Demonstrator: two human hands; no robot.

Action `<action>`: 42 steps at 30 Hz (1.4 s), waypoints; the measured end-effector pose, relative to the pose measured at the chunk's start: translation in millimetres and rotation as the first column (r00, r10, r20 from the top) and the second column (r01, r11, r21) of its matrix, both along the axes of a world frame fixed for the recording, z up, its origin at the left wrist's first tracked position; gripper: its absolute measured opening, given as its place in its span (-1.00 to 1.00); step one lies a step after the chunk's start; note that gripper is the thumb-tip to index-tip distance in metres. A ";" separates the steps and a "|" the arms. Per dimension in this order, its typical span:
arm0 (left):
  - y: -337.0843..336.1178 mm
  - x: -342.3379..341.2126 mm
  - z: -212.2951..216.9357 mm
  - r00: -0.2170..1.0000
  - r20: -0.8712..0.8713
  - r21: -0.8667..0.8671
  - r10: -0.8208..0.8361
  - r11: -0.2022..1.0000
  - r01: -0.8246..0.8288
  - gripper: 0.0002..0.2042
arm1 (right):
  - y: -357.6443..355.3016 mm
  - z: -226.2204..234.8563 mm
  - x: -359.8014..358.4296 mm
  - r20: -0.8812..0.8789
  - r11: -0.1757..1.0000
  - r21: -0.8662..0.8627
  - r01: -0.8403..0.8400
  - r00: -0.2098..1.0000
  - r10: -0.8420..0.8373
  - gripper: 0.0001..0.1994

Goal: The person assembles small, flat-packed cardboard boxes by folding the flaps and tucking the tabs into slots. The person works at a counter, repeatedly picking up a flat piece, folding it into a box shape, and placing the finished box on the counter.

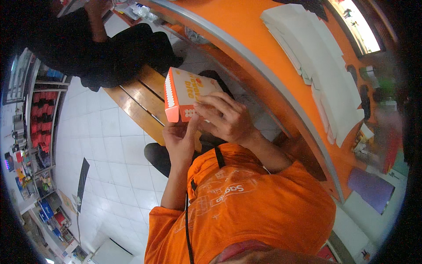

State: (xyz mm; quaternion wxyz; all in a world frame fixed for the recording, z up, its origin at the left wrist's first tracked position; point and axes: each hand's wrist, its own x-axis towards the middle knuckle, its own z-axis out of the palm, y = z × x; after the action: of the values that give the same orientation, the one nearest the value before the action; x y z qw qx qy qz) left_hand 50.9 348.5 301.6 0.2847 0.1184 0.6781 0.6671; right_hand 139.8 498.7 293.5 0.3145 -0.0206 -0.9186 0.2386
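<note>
The left grip [179, 140] was curled under the orange and white box [187, 94], with the thumb pushed up against the box's bottom corner. The right grip [225, 118] lay over the box's near side, fingers [210, 102] bent and pressing on it, so both grips held the box together. The box was up in the air in front of the person's orange shirt [246, 207], above a wooden bench [140, 101]. To the right, well apart from the box, ran a curved orange counter [246, 26] with a stack of flat white boxes [316, 61] on it. Another person in dark clothes [110, 48] sat on the bench.
</note>
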 end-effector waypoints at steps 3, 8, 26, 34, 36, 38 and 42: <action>-1.2 -8.9 -17.1 0.998 0.058 0.059 -0.018 0.998 0.015 -0.69 | -1.9 -9.9 0.1 -0.016 1.000 0.002 -0.017 1.000 0.017 -0.61; 2.6 -9.3 1.5 0.989 0.116 0.058 0.088 0.994 -0.095 -0.72 | -1.0 -22.6 5.3 -0.036 0.990 -0.126 -0.060 0.998 0.056 -0.60; -3.6 -6.5 -4.6 0.943 -0.298 0.027 0.148 0.989 -0.146 -0.77 | -17.9 -0.2 -5.3 -0.075 0.673 -0.739 -0.027 0.996 -0.043 -0.83; -12.0 -8.2 -13.3 0.879 -0.476 -0.022 0.024 0.999 -0.039 -0.81 | -22.3 13.7 -7.2 -0.111 0.820 -0.571 -0.044 0.994 -0.024 -0.87; -12.5 -8.4 -17.2 0.883 -0.468 0.000 0.027 1.000 -0.030 -0.74 | -22.9 9.8 -10.1 -0.146 0.835 -0.548 -0.047 0.989 -0.040 -0.87; -11.7 -5.7 -15.2 0.909 -0.416 -0.017 0.023 0.999 -0.033 -0.73 | -23.3 4.5 -10.3 -0.111 0.801 -0.595 -0.056 0.994 -0.014 -0.87; -10.8 -5.7 -14.0 0.942 -0.334 0.007 0.025 1.000 -0.024 -0.72 | -26.2 5.4 -10.6 -0.079 0.721 -0.689 -0.074 0.997 0.026 -0.87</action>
State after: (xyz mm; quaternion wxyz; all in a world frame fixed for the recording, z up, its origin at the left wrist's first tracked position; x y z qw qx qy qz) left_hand 45.1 337.7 287.6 0.1573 0.2218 0.7171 0.6417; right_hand 129.2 472.5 298.9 0.3066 -0.1038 -0.7533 0.5726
